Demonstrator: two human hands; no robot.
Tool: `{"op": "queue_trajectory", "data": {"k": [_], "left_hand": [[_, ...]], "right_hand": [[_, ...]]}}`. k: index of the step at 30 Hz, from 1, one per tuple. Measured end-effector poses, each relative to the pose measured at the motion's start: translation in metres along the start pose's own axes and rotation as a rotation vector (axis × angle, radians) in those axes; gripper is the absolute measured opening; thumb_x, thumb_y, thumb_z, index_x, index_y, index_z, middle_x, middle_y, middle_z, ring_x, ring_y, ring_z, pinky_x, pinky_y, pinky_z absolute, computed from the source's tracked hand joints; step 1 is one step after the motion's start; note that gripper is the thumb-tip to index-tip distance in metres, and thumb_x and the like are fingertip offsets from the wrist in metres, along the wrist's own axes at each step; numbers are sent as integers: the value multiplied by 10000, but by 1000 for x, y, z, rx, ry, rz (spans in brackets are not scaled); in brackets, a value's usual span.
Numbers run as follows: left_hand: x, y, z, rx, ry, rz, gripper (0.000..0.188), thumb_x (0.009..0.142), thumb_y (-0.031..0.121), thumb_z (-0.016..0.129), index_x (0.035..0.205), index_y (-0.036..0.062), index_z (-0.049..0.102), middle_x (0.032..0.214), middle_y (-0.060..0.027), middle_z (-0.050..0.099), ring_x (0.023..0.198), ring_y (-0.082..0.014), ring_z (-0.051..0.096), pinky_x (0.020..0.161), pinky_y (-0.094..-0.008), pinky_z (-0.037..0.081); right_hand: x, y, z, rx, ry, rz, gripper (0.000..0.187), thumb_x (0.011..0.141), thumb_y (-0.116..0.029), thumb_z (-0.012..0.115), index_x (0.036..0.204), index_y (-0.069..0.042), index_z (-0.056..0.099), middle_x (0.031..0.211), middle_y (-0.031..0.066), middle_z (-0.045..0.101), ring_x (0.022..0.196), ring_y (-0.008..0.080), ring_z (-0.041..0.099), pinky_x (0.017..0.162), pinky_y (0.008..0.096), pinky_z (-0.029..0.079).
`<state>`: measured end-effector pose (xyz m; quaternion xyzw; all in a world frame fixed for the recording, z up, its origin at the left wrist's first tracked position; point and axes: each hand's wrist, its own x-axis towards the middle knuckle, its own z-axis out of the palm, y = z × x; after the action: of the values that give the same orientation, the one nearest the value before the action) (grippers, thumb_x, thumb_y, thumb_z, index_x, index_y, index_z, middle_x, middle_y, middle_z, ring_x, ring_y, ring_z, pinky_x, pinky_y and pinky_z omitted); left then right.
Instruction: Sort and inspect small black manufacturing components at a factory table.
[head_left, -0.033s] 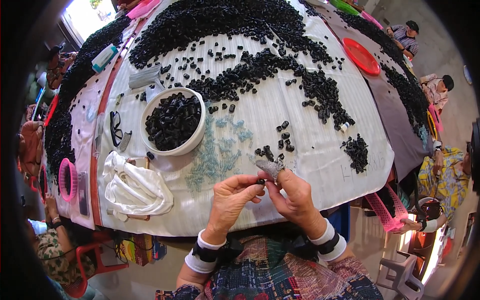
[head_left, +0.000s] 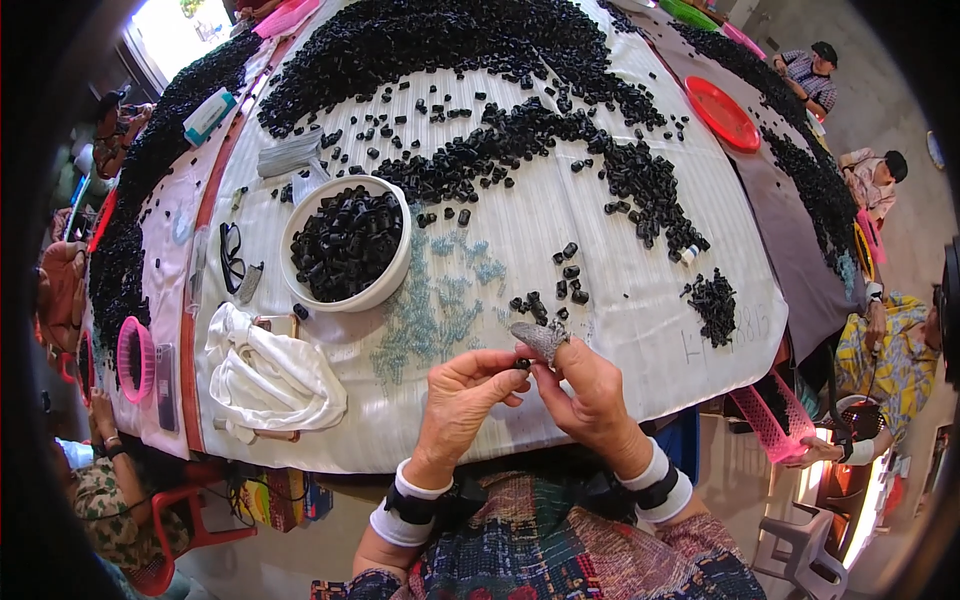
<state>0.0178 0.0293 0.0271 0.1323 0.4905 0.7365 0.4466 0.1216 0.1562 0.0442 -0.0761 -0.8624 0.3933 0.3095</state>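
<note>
Between the fingertips of my left hand [head_left: 465, 400] a small black plastic part [head_left: 522, 364] is pinched. My right hand [head_left: 590, 400] meets it from the other side, its fingers closed at the same part. A grey knitted finger cover [head_left: 538, 340] sits on a finger of my right hand. Just beyond my hands lies a loose group of black cylindrical parts [head_left: 570, 272]. Scattered on the cloth at their left are small pale blue, clear-looking pieces [head_left: 430, 325]. A white bowl [head_left: 397, 262] full of black parts stands farther left.
Large heaps of black parts [head_left: 430, 45] cover the far table. A small pile of thin black pieces [head_left: 712, 305] lies right. At left are a white cloth [head_left: 265, 375] and eyeglasses [head_left: 232, 255]. Other people work both sides; one holds a pink basket [head_left: 775, 420].
The covered finger of my right hand has shifted very slightly at the small black part. Everything else looks the same.
</note>
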Motion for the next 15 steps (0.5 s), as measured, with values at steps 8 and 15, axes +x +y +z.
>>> {"op": "queue_trajectory", "data": {"k": [8,15], "left_hand": [[2,-1,-5,-65,17,-43,151,842,-15,620,991,-35,621,912,-141,672,742,-160,653,627,-253,554],[5,-7,-9,-91,-6,-88,179,842,36,654,1006,-34,629,910,-110,677,746,-136,653,613,-228,543]], "right_hand": [[5,18,-19,-204,260,93,344,799,99,585,1121,-19,607,864,77,670,666,137,597,588,232,466],[3,50,-22,-301,168,118,220,749,96,585,953,15,584,835,156,605,780,334,578,681,383,477]]}}
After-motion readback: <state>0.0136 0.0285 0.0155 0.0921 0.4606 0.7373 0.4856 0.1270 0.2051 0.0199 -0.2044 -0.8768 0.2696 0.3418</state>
